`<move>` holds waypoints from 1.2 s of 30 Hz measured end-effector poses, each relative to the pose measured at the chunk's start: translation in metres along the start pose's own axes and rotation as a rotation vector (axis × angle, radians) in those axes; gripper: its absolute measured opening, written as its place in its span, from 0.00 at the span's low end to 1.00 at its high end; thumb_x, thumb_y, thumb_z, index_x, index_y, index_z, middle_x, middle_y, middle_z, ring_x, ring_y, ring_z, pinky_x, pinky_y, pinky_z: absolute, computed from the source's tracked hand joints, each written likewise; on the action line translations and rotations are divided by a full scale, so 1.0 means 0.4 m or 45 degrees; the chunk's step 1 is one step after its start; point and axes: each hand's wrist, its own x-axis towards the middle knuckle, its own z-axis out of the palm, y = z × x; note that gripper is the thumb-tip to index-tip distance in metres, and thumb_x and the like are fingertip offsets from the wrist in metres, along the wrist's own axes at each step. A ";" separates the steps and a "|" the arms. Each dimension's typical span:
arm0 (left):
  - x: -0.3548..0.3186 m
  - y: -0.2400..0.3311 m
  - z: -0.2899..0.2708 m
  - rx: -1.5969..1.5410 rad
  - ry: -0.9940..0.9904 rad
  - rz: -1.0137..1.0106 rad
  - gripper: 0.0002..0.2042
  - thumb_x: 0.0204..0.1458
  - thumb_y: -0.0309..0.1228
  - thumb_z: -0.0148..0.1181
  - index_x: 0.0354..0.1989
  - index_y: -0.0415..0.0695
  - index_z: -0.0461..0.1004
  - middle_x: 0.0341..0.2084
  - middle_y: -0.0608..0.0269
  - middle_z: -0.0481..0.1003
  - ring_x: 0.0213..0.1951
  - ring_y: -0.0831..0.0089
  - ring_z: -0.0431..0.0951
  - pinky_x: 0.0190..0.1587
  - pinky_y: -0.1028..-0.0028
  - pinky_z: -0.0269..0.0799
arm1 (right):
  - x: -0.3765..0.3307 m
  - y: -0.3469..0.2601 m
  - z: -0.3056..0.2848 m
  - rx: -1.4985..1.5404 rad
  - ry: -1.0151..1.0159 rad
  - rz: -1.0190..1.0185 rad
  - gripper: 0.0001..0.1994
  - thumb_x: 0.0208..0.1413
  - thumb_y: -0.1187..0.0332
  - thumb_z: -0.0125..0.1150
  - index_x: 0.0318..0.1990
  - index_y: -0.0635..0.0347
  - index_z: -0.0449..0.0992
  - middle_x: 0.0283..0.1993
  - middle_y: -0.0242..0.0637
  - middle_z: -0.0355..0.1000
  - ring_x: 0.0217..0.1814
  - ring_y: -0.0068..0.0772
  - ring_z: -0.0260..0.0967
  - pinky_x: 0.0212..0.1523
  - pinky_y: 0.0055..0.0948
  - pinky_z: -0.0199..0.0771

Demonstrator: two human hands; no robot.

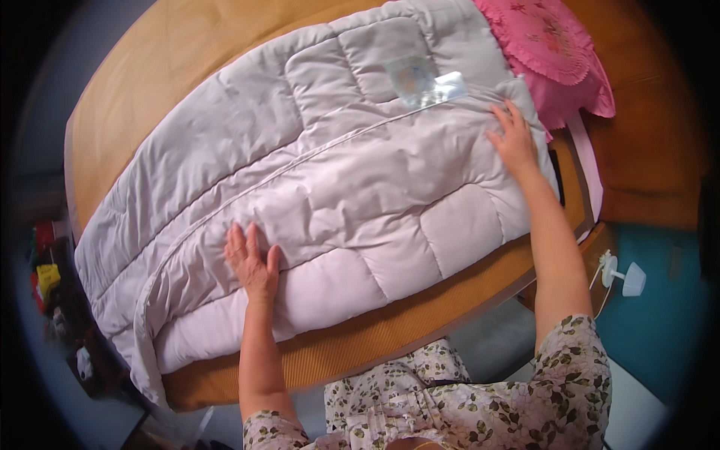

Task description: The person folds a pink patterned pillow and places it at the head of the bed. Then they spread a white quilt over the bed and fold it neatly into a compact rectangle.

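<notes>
A pale white-lilac quilt (pixel 390 202) lies across the bed, its near part folded over onto the far part. The folded edge runs slantwise from the lower left up to the right. My left hand (pixel 253 264) rests flat on the folded layer, fingers spread. Toward the pillow end, my right hand (pixel 514 140) also lies on the quilt with its fingers apart. Neither hand grips the fabric. A large, partly see-through label (pixel 411 81) with a shiny patch shows on the far layer, just beyond the folded edge.
Under the quilt is a tan woven mat (pixel 360 334) on the bed. A pink frilled pillow (pixel 551 52) sits at the upper right by the wooden headboard (pixel 645 150). A white lamp (pixel 630 279) stands on a teal surface at right. Assorted items (pixel 49 277) lie beyond the bed's left end.
</notes>
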 end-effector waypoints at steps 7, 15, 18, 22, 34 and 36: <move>0.028 -0.008 0.031 -0.059 -0.135 -0.012 0.30 0.44 0.43 0.57 0.57 0.50 0.59 0.59 0.52 0.52 0.60 0.54 0.50 0.59 0.56 0.44 | -0.023 0.086 0.118 -0.072 0.002 0.456 0.27 0.45 0.56 0.58 0.56 0.44 0.62 0.61 0.37 0.54 0.61 0.45 0.51 0.58 0.38 0.53; 0.019 -0.008 0.042 -0.181 -0.122 -0.001 0.30 0.44 0.41 0.56 0.58 0.49 0.59 0.60 0.51 0.51 0.61 0.54 0.48 0.60 0.56 0.42 | -0.245 0.250 -0.030 -0.112 0.133 0.995 0.23 0.50 0.51 0.53 0.48 0.55 0.69 0.48 0.46 0.66 0.49 0.46 0.62 0.50 0.39 0.59; 0.016 -0.023 0.040 -0.191 -0.101 0.010 0.30 0.45 0.44 0.54 0.58 0.49 0.59 0.60 0.51 0.50 0.61 0.53 0.48 0.60 0.55 0.40 | -0.242 0.262 -0.081 0.172 -0.015 0.951 0.25 0.51 0.48 0.50 0.44 0.63 0.69 0.38 0.52 0.70 0.42 0.50 0.66 0.44 0.41 0.62; 0.018 -0.030 0.033 -0.144 -0.143 0.025 0.30 0.45 0.46 0.53 0.58 0.49 0.59 0.60 0.51 0.50 0.61 0.53 0.47 0.60 0.54 0.40 | -0.224 0.250 -0.119 -0.027 -0.099 0.927 0.26 0.50 0.44 0.47 0.38 0.62 0.70 0.36 0.53 0.71 0.40 0.56 0.67 0.39 0.43 0.64; 0.006 0.000 0.101 -0.003 -0.139 0.050 0.33 0.40 0.47 0.57 0.57 0.50 0.59 0.61 0.50 0.47 0.62 0.52 0.45 0.60 0.53 0.40 | -0.169 0.189 -0.075 -0.515 0.177 0.327 0.24 0.53 0.54 0.49 0.58 0.47 0.59 0.56 0.44 0.58 0.56 0.46 0.56 0.54 0.43 0.56; -0.003 -0.023 0.109 -0.017 -0.097 0.064 0.33 0.38 0.44 0.60 0.56 0.50 0.60 0.60 0.50 0.48 0.62 0.51 0.45 0.60 0.52 0.40 | -0.061 0.081 -0.065 -0.441 0.276 0.032 0.25 0.53 0.55 0.51 0.58 0.49 0.60 0.57 0.43 0.58 0.58 0.46 0.54 0.56 0.42 0.53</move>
